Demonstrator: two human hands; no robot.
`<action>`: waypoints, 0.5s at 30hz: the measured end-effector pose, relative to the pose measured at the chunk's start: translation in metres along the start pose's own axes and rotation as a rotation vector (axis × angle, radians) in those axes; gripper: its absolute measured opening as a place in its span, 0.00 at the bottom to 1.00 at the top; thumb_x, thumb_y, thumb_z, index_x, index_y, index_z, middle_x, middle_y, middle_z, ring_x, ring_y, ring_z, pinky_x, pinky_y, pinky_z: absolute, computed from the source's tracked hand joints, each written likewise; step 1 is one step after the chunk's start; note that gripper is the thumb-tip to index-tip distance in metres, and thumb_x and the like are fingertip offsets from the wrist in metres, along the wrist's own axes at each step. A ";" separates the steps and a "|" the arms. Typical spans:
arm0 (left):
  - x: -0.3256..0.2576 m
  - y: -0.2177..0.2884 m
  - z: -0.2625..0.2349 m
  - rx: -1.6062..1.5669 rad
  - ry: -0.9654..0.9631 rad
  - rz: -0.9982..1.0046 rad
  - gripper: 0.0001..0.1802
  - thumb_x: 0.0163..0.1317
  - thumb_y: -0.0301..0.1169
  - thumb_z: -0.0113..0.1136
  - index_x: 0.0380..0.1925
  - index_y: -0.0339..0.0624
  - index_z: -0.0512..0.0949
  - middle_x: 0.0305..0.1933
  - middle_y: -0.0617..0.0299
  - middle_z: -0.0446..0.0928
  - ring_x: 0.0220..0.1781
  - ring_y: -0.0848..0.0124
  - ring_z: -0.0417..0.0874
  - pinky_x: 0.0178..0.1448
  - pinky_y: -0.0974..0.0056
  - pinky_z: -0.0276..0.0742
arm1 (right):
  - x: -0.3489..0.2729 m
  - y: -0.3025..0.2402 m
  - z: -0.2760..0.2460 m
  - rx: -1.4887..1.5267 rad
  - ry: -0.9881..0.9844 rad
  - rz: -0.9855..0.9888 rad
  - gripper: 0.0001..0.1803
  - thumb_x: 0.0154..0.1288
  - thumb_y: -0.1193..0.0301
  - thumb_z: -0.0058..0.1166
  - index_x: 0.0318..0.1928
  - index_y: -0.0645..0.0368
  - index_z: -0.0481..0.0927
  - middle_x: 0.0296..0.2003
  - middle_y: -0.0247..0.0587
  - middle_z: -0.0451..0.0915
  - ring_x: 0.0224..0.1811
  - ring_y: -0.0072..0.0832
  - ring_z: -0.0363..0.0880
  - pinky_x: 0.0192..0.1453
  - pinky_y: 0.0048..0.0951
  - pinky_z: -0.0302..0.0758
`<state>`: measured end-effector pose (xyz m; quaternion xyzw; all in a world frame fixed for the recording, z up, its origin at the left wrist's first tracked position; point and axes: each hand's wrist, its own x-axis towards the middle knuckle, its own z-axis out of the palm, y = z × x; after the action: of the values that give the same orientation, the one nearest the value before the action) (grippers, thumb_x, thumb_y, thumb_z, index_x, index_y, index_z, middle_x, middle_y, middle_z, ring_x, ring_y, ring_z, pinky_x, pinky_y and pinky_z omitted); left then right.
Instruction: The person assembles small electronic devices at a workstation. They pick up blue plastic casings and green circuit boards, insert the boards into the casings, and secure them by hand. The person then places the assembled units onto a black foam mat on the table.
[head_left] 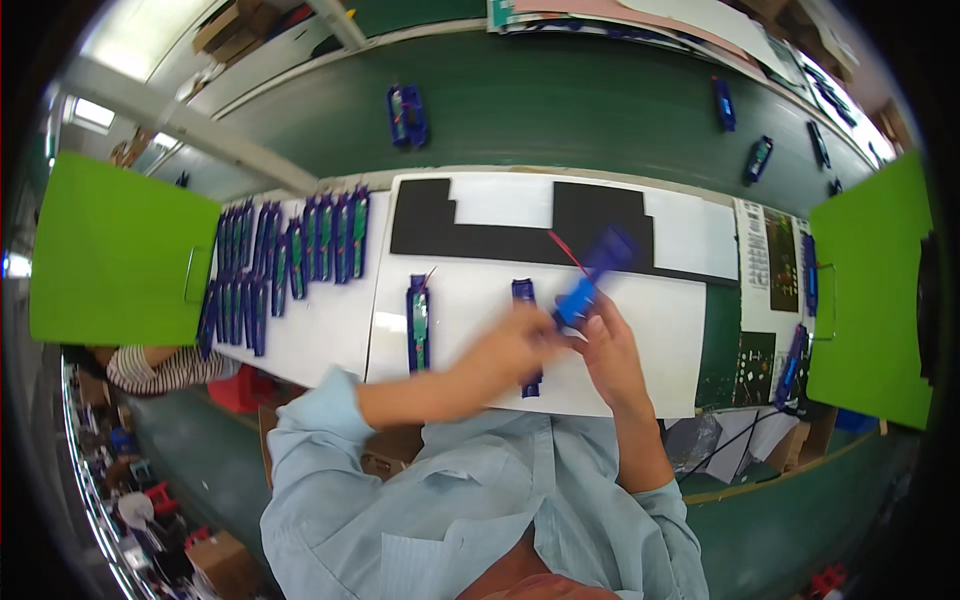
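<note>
Hands meet mid-counter: right hand (610,350) pinches a blue holder (592,275), red wire trailing; left hand (510,350) closed at its lower end, though blur hides the exact grip. Rows of blue units (285,265) laid out left look done. Two pieces (418,322) lie on the white sheet (660,310), probably pending.

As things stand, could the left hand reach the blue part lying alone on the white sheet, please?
Probably yes. The left hand is busy at the blurred blue part together with the right hand, but the lone blue part lies just left of it on the white sheet, with nothing between.
</note>
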<state>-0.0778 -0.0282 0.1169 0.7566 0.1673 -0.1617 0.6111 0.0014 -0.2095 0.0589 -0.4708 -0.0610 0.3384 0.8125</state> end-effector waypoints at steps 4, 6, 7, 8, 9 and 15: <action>-0.041 -0.030 0.052 0.464 -0.024 0.812 0.25 0.67 0.29 0.71 0.64 0.50 0.83 0.64 0.47 0.76 0.65 0.50 0.79 0.66 0.50 0.79 | -0.033 -0.017 -0.045 -0.480 0.275 0.054 0.22 0.78 0.68 0.62 0.65 0.67 0.79 0.35 0.33 0.83 0.34 0.18 0.81 0.40 0.24 0.79; -0.051 -0.052 0.025 0.636 0.271 0.677 0.26 0.66 0.28 0.72 0.65 0.51 0.83 0.69 0.48 0.73 0.67 0.50 0.76 0.69 0.49 0.76 | -0.055 -0.033 -0.092 -0.647 0.401 0.054 0.23 0.75 0.69 0.66 0.65 0.64 0.80 0.34 0.30 0.82 0.35 0.16 0.81 0.41 0.22 0.79; -0.053 -0.068 0.001 0.800 0.464 0.579 0.27 0.66 0.28 0.72 0.66 0.50 0.82 0.70 0.48 0.72 0.68 0.49 0.75 0.70 0.49 0.74 | -0.064 -0.043 -0.123 -0.814 0.421 0.119 0.26 0.75 0.68 0.66 0.67 0.67 0.78 0.41 0.41 0.84 0.41 0.28 0.85 0.49 0.30 0.82; -0.058 -0.079 -0.018 0.832 0.627 0.451 0.29 0.65 0.28 0.71 0.68 0.49 0.81 0.70 0.45 0.70 0.68 0.47 0.74 0.70 0.48 0.73 | -0.073 -0.039 -0.150 -1.133 0.571 -0.045 0.27 0.75 0.67 0.66 0.68 0.67 0.77 0.46 0.48 0.84 0.45 0.37 0.85 0.54 0.35 0.81; -0.063 -0.089 -0.030 0.861 0.794 0.302 0.31 0.65 0.27 0.71 0.69 0.47 0.80 0.71 0.41 0.69 0.67 0.45 0.74 0.71 0.48 0.72 | -0.079 -0.036 -0.166 -1.451 0.700 -0.207 0.28 0.75 0.66 0.66 0.69 0.68 0.76 0.50 0.56 0.83 0.50 0.46 0.85 0.59 0.41 0.80; -0.042 -0.145 -0.014 0.456 0.731 0.237 0.34 0.68 0.25 0.66 0.75 0.44 0.72 0.65 0.42 0.65 0.58 0.49 0.72 0.66 0.50 0.72 | -0.038 -0.099 -0.147 -1.602 0.832 -0.483 0.26 0.78 0.68 0.61 0.70 0.66 0.75 0.57 0.60 0.79 0.60 0.54 0.81 0.65 0.47 0.77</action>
<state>-0.1803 0.0120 0.0130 0.8934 0.2447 0.1545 0.3438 0.0826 -0.3717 0.0660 -0.9485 -0.0764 -0.1784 0.2506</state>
